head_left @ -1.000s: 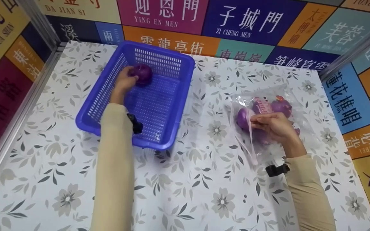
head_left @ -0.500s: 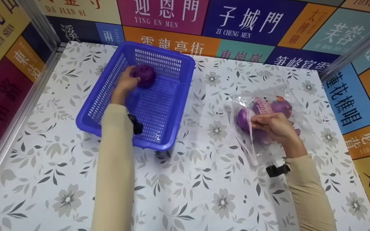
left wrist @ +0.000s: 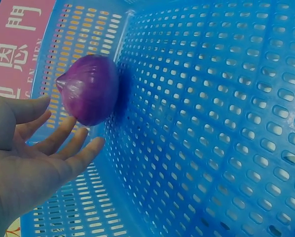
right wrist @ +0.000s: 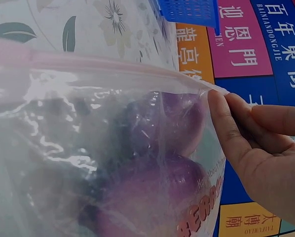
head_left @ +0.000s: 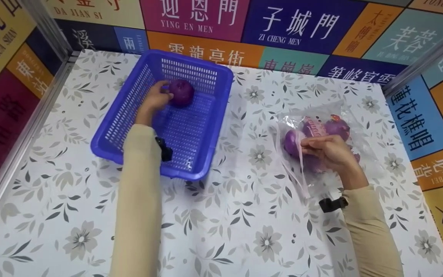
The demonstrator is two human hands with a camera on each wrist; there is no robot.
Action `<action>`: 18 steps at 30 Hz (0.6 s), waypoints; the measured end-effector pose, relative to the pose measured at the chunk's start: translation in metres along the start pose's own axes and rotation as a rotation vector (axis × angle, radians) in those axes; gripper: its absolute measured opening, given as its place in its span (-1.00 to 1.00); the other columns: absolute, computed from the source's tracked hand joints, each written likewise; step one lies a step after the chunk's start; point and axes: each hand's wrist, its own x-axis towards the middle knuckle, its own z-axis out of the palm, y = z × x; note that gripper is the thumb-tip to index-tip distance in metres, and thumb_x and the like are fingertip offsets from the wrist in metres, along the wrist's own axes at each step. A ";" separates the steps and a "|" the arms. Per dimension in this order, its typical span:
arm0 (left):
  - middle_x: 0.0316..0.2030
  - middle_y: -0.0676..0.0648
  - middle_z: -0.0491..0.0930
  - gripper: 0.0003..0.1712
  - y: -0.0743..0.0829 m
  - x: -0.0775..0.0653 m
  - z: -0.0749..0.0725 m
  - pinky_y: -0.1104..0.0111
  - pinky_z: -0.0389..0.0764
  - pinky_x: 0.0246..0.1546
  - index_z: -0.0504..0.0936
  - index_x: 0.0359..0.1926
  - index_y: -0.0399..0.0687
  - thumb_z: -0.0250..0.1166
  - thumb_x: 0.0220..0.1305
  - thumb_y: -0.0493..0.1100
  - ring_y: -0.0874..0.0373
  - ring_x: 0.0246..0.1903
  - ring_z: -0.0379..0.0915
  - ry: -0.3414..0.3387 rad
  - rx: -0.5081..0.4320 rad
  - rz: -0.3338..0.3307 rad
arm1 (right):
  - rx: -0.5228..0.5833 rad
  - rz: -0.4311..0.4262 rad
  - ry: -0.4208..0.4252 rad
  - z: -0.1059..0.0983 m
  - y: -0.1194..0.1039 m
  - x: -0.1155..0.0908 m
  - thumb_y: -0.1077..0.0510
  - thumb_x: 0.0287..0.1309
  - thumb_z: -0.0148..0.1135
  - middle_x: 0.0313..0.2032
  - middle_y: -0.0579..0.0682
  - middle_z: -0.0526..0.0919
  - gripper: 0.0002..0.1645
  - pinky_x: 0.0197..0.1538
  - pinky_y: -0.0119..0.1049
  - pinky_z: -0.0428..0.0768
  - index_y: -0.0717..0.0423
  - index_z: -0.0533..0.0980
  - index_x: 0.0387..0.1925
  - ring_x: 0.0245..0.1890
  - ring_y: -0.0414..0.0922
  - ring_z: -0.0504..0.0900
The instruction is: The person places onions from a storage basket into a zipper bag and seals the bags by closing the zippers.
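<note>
A red onion (head_left: pixel 182 93) lies in the far part of the blue plastic basket (head_left: pixel 202 165). My left hand (head_left: pixel 157 98) reaches into the basket just left of it. In the left wrist view the fingers are spread and loosely bent, and the onion (left wrist: pixel 91 90) lies beyond the fingertips. On the right, my right hand (head_left: pixel 331 154) pinches the edge of a clear zip bag (head_left: pixel 363 154) between thumb and fingers. Inside this bag are several purple onions (head_left: pixel 337 129); the right wrist view shows the pinched pink zip edge and red lettering on the plastic bag (right wrist: pixel 63 148).
The table (head_left: pixel 221 223) wears a white cloth printed with grey flowers and leaves. Panels with printed characters (head_left: pixel 202 19) stand along the back and both sides. The basket's perforated walls rise around my left hand.
The onion in the basket has moved to the right, and my left hand has loosened and come away from it. My right hand and the bag stay in place.
</note>
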 end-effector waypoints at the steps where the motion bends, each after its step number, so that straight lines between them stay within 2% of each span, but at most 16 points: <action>1: 0.10 -0.32 0.32 -0.41 0.001 0.000 0.001 0.25 0.41 -0.01 0.17 0.30 -0.25 0.02 0.23 -0.40 -0.05 0.05 0.25 -0.007 0.023 -0.001 | 0.001 -0.005 -0.002 0.000 0.000 0.000 0.57 0.17 -0.22 -0.36 0.21 0.65 -0.65 -0.09 -0.15 0.56 0.53 0.55 -0.31 -0.34 0.02 0.66; 5: 0.06 -0.29 0.34 -0.42 0.002 -0.002 0.003 0.23 0.41 -0.08 0.18 0.31 -0.19 0.03 0.26 -0.33 -0.02 0.01 0.27 -0.042 0.072 -0.018 | -0.005 -0.016 -0.002 0.001 0.000 0.000 0.57 0.17 -0.20 -0.36 0.22 0.65 -0.68 -0.09 -0.13 0.55 0.55 0.54 -0.30 -0.33 0.03 0.66; 13: 0.13 -0.32 0.29 -0.44 0.003 -0.002 0.006 0.18 0.35 0.06 0.19 0.29 -0.24 0.05 0.26 -0.33 -0.06 0.10 0.21 -0.055 0.082 0.001 | -0.042 -0.010 -0.014 0.003 -0.001 -0.001 0.55 0.17 -0.12 -0.31 0.22 0.65 -0.75 -0.05 -0.13 0.53 0.56 0.50 -0.23 -0.30 0.03 0.65; 18: 0.18 -0.31 0.25 -0.44 0.002 0.000 0.005 0.18 0.29 0.14 0.19 0.29 -0.25 0.05 0.26 -0.32 -0.07 0.15 0.18 -0.059 0.090 0.002 | -0.076 -0.015 -0.005 0.006 -0.001 0.001 0.54 0.16 -0.08 -0.33 0.19 0.66 -0.76 -0.10 -0.17 0.57 0.54 0.51 -0.23 -0.33 -0.01 0.65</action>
